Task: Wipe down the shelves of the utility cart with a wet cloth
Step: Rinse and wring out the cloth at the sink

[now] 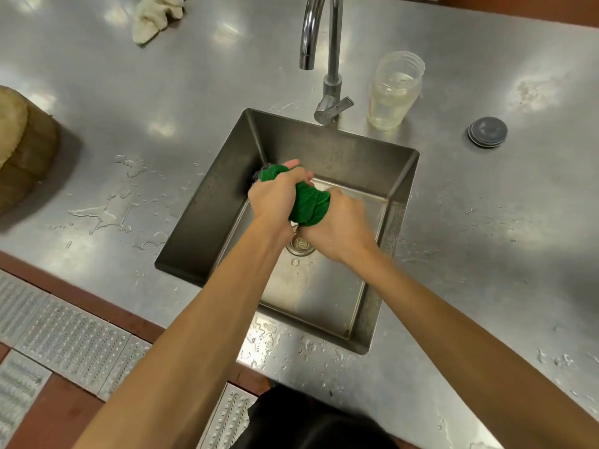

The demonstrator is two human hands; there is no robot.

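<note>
— Dark clothing (308, 422) is showing at six o'clock, right under us, and two bare forearms are reaching out from it over the square stainless-steel sink basin (207, 222).

— What are the hands doing?

— Both are clenching the bunched green knitted cloth (309, 205). The left hand (275, 199) is curling its fingers round the end at ten o'clock, the right hand (340, 231) is gripping the end at four o'clock, and the cloth is sitting between the two fists, over the basin.

— Is it near the drain?

— Just beyond it. The round metal drain strainer (300, 244) is peeking out between the wrists, at six o'clock from the cloth.

— And around the basin?

— At twelve o'clock a curved chrome tap (324, 43) is arching over the back rim. Just beside it, at one o'clock, a clear plastic jar (393, 92) with pale liquid inside is standing upright. Farther out at two o'clock a round grey disc (487, 131) is lying flat on the brushed steel counter (162, 92). A crumpled cream rag (155, 17) is lying at eleven o'clock, well apart from the basin. Something brown and rounded (26, 147) is sitting at nine o'clock, cut off by the edge; I cannot tell what it is.

— Is the counter wet?

— Water puddles (97, 215) are lying near the basin's nine o'clock rim. Perforated metal floor grating (71, 341) is showing at seven o'clock.
</note>
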